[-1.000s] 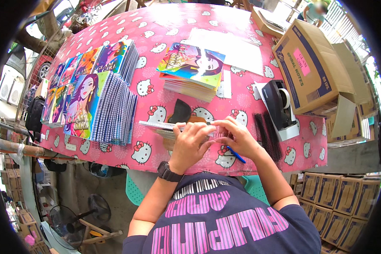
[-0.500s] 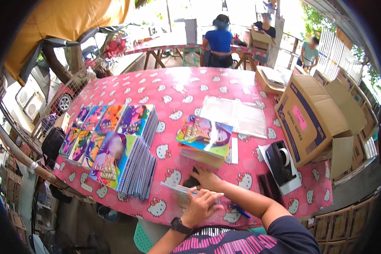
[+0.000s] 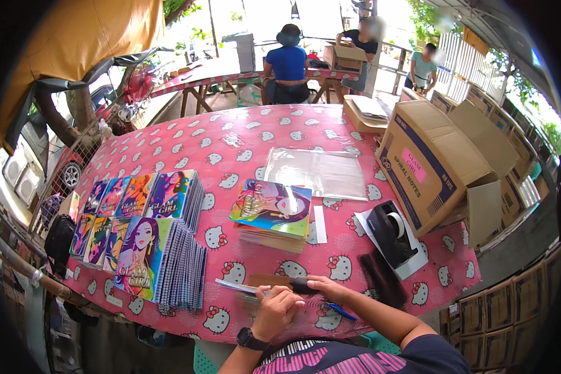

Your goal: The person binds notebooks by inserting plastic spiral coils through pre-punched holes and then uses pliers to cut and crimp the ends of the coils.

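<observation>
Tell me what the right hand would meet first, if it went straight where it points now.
Probably the brown flat piece, just beyond the black rounded piece the right hand seems to hold; whether they are joined is unclear, as is depth.

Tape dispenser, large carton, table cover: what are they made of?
Tape dispenser: probably hard plastic; smooth, black, moulded-looking body.
Large carton: cardboard, matte brown, with folded-out flaps.
Table cover: likely vinyl or plastic sheeting, glossy; the printed pink surface throws back bright glare. Exact polymer can't be told.
</observation>
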A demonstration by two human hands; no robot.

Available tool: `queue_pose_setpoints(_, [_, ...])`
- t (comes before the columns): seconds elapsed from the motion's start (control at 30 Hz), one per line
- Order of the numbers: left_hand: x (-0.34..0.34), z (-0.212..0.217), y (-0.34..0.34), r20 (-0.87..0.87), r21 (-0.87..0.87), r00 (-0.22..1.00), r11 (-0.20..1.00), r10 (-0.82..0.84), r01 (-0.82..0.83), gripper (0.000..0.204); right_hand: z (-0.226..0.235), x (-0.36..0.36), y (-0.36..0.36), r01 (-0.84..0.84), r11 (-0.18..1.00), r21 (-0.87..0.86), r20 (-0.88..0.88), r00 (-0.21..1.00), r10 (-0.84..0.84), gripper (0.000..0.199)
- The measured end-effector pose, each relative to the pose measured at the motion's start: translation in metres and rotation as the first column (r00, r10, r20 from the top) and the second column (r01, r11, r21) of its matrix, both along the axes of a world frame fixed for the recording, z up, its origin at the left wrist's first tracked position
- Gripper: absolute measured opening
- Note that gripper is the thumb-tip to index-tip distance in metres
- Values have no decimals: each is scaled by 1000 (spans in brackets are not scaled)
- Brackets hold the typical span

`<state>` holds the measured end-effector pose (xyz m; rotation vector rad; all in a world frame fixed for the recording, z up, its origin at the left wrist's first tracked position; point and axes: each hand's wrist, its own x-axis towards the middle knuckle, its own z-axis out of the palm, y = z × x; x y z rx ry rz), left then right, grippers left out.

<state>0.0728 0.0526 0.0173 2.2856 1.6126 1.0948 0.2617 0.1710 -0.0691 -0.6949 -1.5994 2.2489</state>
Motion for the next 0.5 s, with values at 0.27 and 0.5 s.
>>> queue_pose_setpoints(0.27, [-1,5,-5,-52,13,998,1000,24,-24,27,6,10,-26,37,998,50,5,999,-37,55])
queue_pose_setpoints(0.5, [-5,1,-7,-87,-89,996,996,-13,5,22,10,22,-20,59,973,-222,-91,993,-81,54])
